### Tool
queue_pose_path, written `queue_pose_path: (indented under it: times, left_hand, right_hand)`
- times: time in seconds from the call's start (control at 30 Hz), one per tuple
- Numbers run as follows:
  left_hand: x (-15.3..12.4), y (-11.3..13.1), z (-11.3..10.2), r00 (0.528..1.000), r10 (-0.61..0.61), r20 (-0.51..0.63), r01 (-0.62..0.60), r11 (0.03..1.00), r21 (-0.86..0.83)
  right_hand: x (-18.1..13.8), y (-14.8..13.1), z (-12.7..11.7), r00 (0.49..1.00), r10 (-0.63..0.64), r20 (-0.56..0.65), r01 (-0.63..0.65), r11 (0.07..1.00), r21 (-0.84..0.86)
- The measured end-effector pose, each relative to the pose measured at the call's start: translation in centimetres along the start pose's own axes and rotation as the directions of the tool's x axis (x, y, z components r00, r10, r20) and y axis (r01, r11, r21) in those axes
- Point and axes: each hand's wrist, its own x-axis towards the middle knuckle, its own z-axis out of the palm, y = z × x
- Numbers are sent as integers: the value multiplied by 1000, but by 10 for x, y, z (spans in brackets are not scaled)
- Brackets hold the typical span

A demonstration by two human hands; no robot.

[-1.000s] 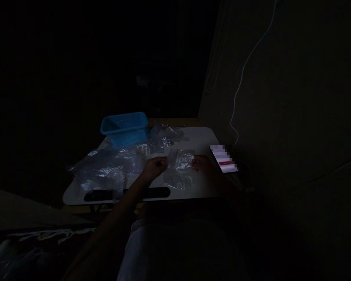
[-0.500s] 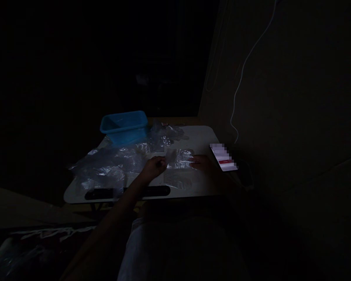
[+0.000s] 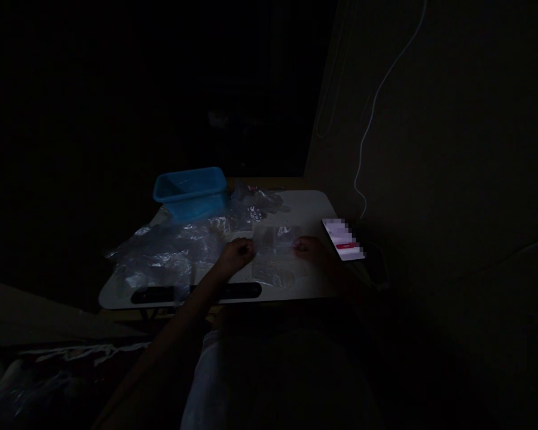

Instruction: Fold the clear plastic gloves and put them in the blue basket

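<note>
A clear plastic bag (image 3: pixel 275 240) is stretched between my two hands, just over the white table (image 3: pixel 302 206). My left hand (image 3: pixel 237 257) is closed, pinching the bag's left edge. At the bag's right edge my right hand (image 3: pixel 311 248) is closed too, with its fingertips on the plastic. A second clear bag (image 3: pixel 273 276) lies flat on the tabletop in front of the first. Left of my left hand spreads a heap of crumpled clear plastic bags (image 3: pixel 170 248). Dim light hides the finer detail of my fingers.
A blue plastic basin (image 3: pixel 192 194) stands at the table's back left, beside the heap. To the right rests a lit phone (image 3: pixel 343 240), with a white cable (image 3: pixel 372 107) hanging along the wall above it. A dark slot (image 3: pixel 233 291) runs along the table's front edge.
My right hand's fingers have drawn in from stretched out to closed at the bag's right edge. The bag looks flatter and smoother. My left hand has hardly moved.
</note>
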Motion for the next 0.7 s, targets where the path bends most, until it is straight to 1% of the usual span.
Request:
queue_pose_path:
  times: [0.23,0.37,0.47,0.53,0.63,0.7]
  left_hand:
    - [-2,10,-1,997,69,38,-72,993,93]
    - [-3,11,-3,992,126,23,-127,989,73]
    - [-3,10,-4,974,220,57,-221,975,17]
    - [-2,11,-5,959,268,97,-268,963,-9]
    - [-2,13,-6,953,286,104,-287,958,-7]
    - [-2,14,-6,949,301,98,-301,953,-13]
  right_hand:
    - [-1,-2,2,1000,-16,-12,16,999,-44]
    - [-1,1,2,999,-33,-40,28,993,-118]
    - [-1,3,1,994,-82,-67,71,986,-153]
    - [-1,4,1,987,-140,-78,127,980,-153]
    - [-1,5,1,974,-221,-59,213,970,-119]
    - [-1,4,0,968,-241,-65,233,966,-116]
